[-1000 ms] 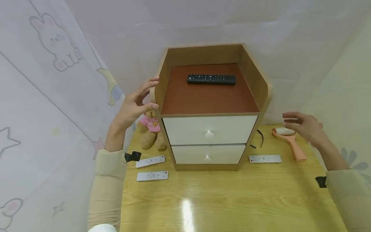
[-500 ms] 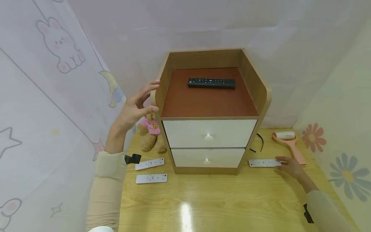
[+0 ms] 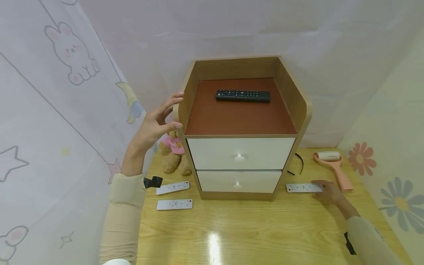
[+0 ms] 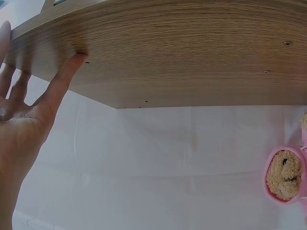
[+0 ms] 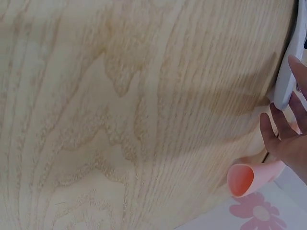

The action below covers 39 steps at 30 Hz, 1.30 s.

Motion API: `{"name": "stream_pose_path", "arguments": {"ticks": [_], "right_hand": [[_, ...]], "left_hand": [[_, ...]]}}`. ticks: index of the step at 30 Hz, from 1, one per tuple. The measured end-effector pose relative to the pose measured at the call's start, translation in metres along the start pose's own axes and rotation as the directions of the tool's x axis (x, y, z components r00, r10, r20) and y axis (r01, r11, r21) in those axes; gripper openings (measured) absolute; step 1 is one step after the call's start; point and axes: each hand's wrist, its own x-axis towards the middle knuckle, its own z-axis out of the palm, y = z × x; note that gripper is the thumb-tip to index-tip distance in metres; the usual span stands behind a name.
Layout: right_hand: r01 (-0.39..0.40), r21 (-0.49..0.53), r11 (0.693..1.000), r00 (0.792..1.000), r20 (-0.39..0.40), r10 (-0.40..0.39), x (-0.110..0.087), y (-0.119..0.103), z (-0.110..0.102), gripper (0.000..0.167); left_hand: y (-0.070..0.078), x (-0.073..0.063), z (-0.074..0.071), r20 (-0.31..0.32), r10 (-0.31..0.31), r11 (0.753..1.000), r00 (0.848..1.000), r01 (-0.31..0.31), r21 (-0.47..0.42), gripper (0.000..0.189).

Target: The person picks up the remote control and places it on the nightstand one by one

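Note:
A small wooden cabinet (image 3: 238,163) with two white drawers stands on the table. My left hand (image 3: 150,129) touches the top of its left side panel (image 4: 192,52), fingers spread and fairly straight against the outer face in the left wrist view. A white remote control (image 3: 299,188) lies right of the cabinet. My right hand (image 3: 329,192) pinches its right end between thumb and fingers; the right wrist view shows the remote control (image 5: 286,79) at the frame's edge, partly cut off. A black remote control (image 3: 243,96) lies on the cabinet's brown top.
Two more white remotes, one upper (image 3: 173,187) and one lower (image 3: 174,204), lie left of the cabinet. A teddy bear (image 3: 175,145) in pink sits behind them. At the right lie an orange-handled lint roller (image 3: 338,171) and a thin black curved item (image 3: 300,162).
My right hand has come down from the air at the right to the white remote control's right end and now holds it. The left hand has stayed on the cabinet's side.

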Motion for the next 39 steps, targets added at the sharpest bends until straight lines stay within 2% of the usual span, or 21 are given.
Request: {"name": "stream_pose_path", "arguments": {"ticks": [11,21,31,39], "right_hand": [[0.025,-0.056,0.998,0.999,-0.04,-0.028,-0.002,-0.004,0.006,0.046],[0.003,-0.025,1.0,1.0,-0.029,-0.004,-0.003,0.003,0.013,0.047],[0.047,-0.058,0.997,0.993,-0.102,-0.053,-0.013,0.0,0.023,0.043],[0.058,-0.029,0.998,0.988,-0.14,-0.061,-0.022,-0.01,0.016,0.048]], "left_hand": [[-0.002,-0.001,-0.002,-0.001,0.002,1.0,1.0,-0.002,-0.002,0.061],[0.001,-0.003,0.0,-0.002,-0.011,1.0,1.0,0.011,0.015,0.061],[0.002,-0.003,0.001,0.003,0.006,1.0,1.0,-0.006,-0.002,0.061],[0.004,-0.001,0.002,0.009,0.014,1.0,1.0,-0.014,0.012,0.061]]}}
